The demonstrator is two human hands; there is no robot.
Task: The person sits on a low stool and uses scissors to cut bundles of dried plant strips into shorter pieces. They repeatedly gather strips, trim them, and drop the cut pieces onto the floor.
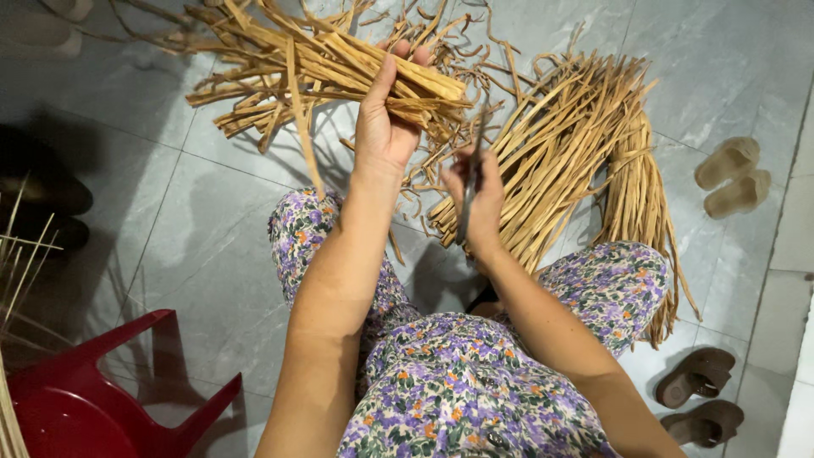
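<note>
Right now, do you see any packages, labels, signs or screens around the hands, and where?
None in view.
Left hand: grips a bunch of tan strips.
Right hand: holds a thin dark blade, upright.
Strip pile: fanned on the grey tile floor at right.
Red stool: lower left.
Sandals: beige pair at right; brown sandals lower right.

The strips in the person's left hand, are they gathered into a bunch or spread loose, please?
Gathered: the left hand closes around a bundle of tan strips, its fingers wrapped over them, though the ends splay outward.
</note>
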